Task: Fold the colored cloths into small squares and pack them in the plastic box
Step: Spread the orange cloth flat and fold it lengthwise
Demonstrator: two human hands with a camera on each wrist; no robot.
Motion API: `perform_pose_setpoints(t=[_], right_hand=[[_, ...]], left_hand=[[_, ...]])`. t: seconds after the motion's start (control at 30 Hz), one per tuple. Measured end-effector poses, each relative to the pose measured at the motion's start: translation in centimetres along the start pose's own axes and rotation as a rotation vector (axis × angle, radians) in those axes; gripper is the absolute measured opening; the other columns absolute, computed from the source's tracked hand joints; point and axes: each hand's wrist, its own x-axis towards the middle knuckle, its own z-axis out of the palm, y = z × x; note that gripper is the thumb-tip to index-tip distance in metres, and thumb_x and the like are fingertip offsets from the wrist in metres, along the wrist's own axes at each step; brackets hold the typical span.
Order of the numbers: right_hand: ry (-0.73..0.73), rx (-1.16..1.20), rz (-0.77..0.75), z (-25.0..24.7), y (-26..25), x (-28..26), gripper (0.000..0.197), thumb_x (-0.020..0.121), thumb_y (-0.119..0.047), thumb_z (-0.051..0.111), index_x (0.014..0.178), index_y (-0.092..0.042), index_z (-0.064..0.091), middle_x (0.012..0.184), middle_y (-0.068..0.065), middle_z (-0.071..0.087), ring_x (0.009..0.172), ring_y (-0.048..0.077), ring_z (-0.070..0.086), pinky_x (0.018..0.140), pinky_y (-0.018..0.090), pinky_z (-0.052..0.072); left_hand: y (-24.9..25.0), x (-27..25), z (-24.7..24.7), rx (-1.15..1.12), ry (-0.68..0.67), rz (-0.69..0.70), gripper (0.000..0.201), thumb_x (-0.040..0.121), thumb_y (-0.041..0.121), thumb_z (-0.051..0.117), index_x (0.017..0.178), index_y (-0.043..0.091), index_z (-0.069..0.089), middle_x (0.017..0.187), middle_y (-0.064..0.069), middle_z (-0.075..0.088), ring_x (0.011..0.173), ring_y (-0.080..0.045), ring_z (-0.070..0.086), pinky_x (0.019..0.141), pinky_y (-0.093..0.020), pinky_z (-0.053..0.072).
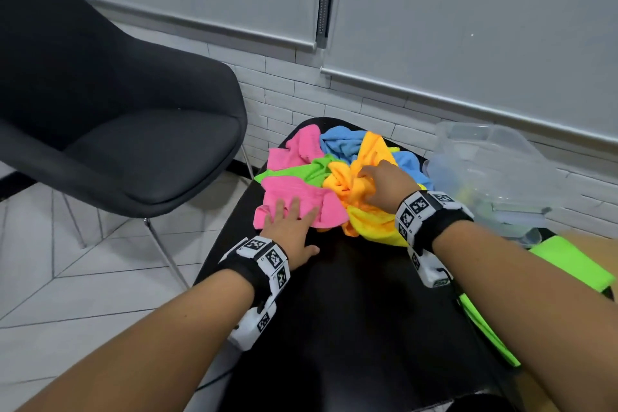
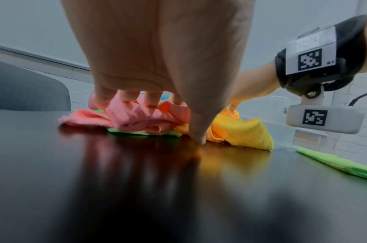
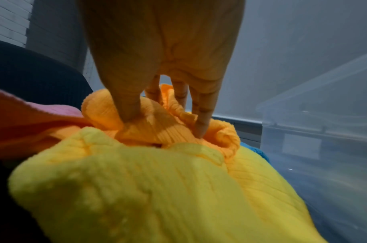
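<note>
A heap of crumpled cloths lies on the black table [image 1: 351,311]: pink [image 1: 301,191], green [image 1: 301,172], blue [image 1: 341,144], orange [image 1: 344,177] and yellow [image 1: 374,224]. My left hand [image 1: 291,221] lies flat on the near pink cloth [image 2: 140,120], fingers straight and thumb on the table. My right hand [image 1: 381,184] digs into the orange cloth [image 3: 99,105], thumb and fingers [image 3: 201,121] bunching a fold of it above the yellow cloth [image 3: 136,189]. The clear plastic box [image 1: 495,164] stands at the right of the heap.
A folded green cloth [image 1: 568,261] lies on the table's right edge, near the box. A dark grey chair [image 1: 100,110] stands to the left over the tiled floor. A white brick wall runs close behind the table.
</note>
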Motion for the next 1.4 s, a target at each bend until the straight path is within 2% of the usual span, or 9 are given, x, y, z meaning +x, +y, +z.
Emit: perform_pose_setpoints(t=[0.13, 0.3, 0.6, 0.77, 1.03, 1.13, 1.2, 1.27, 1.4], right_hand=[[0.106, 0.042, -0.032, -0.3, 0.2, 0.2, 0.033, 0.086, -0.01, 0.057, 0.119, -0.015, 0.059, 0.116, 0.012, 0.054, 0.111, 0.03, 0.05, 0.085, 0.035, 0.042], [0.227, 0.07, -0.05, -2.3, 0.6, -0.8, 0.016, 0.08, -0.003, 0.057, 0.093, -0.009, 0.064, 0.097, 0.013, 0.061, 0.094, 0.034, 0.057, 0.074, 0.036, 0.045], [0.519, 0.212, -0.147, -7.8, 0.7, -6.5, 0.022, 0.076, -0.002, 0.056, 0.09, -0.009, 0.071, 0.092, 0.015, 0.068, 0.088, 0.036, 0.06, 0.075, 0.041, 0.047], [0.545, 0.297, -0.242, -8.2, -0.6, -12.1, 0.014, 0.077, -0.005, 0.063, 0.085, -0.01, 0.072, 0.086, 0.01, 0.069, 0.084, 0.029, 0.061, 0.076, 0.039, 0.047], [0.337, 0.416, -0.285, -0.2, -2.5, -20.5, 0.021, 0.078, -0.012, 0.072, 0.098, -0.016, 0.074, 0.091, 0.003, 0.066, 0.088, 0.023, 0.061, 0.079, 0.033, 0.047], [0.1, 0.339, -0.232, 3.2, -2.8, -22.3, 0.048, 0.074, -0.031, 0.079, 0.119, -0.017, 0.066, 0.109, 0.001, 0.061, 0.102, 0.02, 0.058, 0.089, 0.036, 0.048], [-0.126, 0.292, -0.228, 4.4, -2.7, -23.0, 0.076, 0.067, -0.044, 0.082, 0.134, -0.022, 0.054, 0.127, -0.001, 0.051, 0.118, 0.016, 0.049, 0.1, 0.036, 0.044], [-0.235, 0.316, -0.265, 4.6, -2.4, -23.5, 0.086, 0.061, -0.046, 0.085, 0.137, -0.026, 0.051, 0.128, -0.003, 0.047, 0.12, 0.013, 0.046, 0.1, 0.032, 0.045], [-0.12, 0.488, -0.293, 3.2, -1.5, -23.5, 0.054, 0.062, -0.034, 0.087, 0.111, -0.028, 0.065, 0.114, -0.005, 0.057, 0.104, 0.011, 0.058, 0.084, 0.02, 0.05]], left_hand=[[-0.5, 0.2, 0.5, 0.023, 0.002, 0.016, 0.085, 0.091, 0.045, 0.055, 0.152, 0.032, -0.002, 0.16, -0.01, -0.008, 0.146, -0.039, -0.007, 0.117, -0.054, 0.01], [-0.7, 0.1, 0.5, 0.006, -0.007, 0.017, 0.084, 0.091, 0.046, 0.055, 0.152, 0.033, -0.001, 0.16, -0.009, -0.009, 0.146, -0.038, -0.008, 0.116, -0.054, 0.011], [-0.7, -3.1, -2.0, -0.016, 0.083, 0.016, 0.078, 0.093, 0.046, 0.052, 0.153, 0.029, 0.005, 0.16, -0.013, -0.009, 0.146, -0.036, -0.009, 0.118, -0.052, 0.009], [-0.5, -6.4, -3.2, -0.098, 0.167, 0.002, 0.078, 0.093, 0.044, 0.052, 0.153, 0.024, 0.006, 0.16, -0.012, -0.005, 0.147, -0.03, -0.007, 0.117, -0.049, 0.012], [-0.9, -12.0, -2.1, -0.127, 0.189, -0.035, 0.058, 0.098, 0.018, 0.044, 0.151, 0.018, 0.019, 0.16, -0.011, 0.006, 0.147, -0.031, 0.001, 0.117, -0.049, 0.015], [-1.1, -13.8, -0.8, -0.213, 0.184, -0.026, 0.048, 0.098, 0.01, 0.04, 0.145, 0.019, 0.035, 0.151, -0.013, 0.035, 0.143, -0.03, 0.025, 0.115, -0.045, 0.024], [-1.0, -14.7, -0.3, -0.265, 0.204, -0.014, 0.041, 0.098, 0.013, 0.041, 0.138, 0.022, 0.047, 0.134, -0.011, 0.056, 0.126, -0.026, 0.049, 0.105, -0.04, 0.039], [-0.3, -15.4, 0.0, -0.313, 0.217, 0.025, 0.036, 0.097, 0.019, 0.046, 0.132, 0.023, 0.055, 0.129, -0.003, 0.061, 0.119, -0.021, 0.056, 0.1, -0.036, 0.044], [1.9, -15.8, 0.7, -0.265, 0.158, 0.19, 0.044, 0.094, 0.034, 0.055, 0.136, 0.021, 0.05, 0.137, 0.002, 0.053, 0.127, -0.015, 0.047, 0.106, -0.033, 0.038]])
